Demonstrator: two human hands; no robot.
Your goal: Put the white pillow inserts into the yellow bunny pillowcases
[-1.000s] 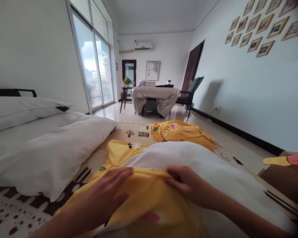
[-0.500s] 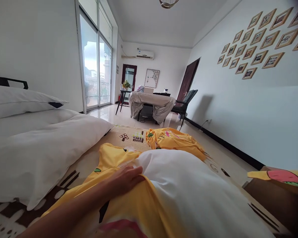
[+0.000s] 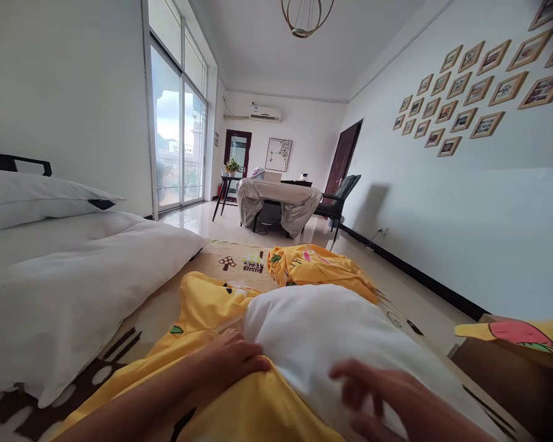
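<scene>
In the head view a plump white pillow (image 3: 299, 325) lies in front of me, its left end at the opening of a yellow printed pillowcase (image 3: 258, 405). My left hand (image 3: 235, 355) grips the case's edge where it meets the pillow, thumb toward me and the other fingers partly hidden by the cloth. Just over the pillow's near side hovers my right hand (image 3: 373, 393), smeared by motion, its fingers apart and loosely bent with nothing visible in them. Whether it touches the pillow I cannot tell.
Another crumpled yellow printed cloth (image 3: 322, 267) lies beyond the pillow on the patterned bedspread (image 3: 225, 248). White bedding (image 3: 101, 270) is piled on the left. A brown box (image 3: 502, 362) with yellow cloth over its edge stands at right. Farther off is a covered table (image 3: 276, 190).
My right hand has come into view from the lower right, over the pillow. The left hand keeps its grip on the pillowcase edge. The view has tilted up slightly.
</scene>
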